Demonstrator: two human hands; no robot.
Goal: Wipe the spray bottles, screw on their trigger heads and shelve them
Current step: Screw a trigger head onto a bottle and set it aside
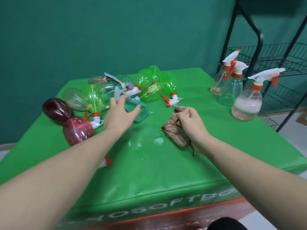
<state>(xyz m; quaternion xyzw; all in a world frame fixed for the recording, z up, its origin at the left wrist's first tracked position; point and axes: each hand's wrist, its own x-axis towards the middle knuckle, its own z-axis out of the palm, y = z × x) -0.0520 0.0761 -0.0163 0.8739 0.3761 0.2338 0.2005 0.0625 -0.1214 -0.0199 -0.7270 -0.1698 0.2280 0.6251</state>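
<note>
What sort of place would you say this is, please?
Probably a staged recording room, not a home: plain green backdrop wall, a table under a printed green cover, and a bare black wire shelf rack beside it.

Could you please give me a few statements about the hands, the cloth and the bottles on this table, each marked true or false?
1. The right hand grips the brown striped cloth. True.
2. The left hand holds a dark red bottle. False: it reaches with spread fingers over a teal bottle lying on the green mat; the dark red bottles lie apart to its left.
3. Three bottles with white trigger heads stand upright at the mat's right edge. True.
4. The green bottles stand upright. False: they lie on their sides.
5. The wire shelf holds bottles. False: none show on it.
</note>
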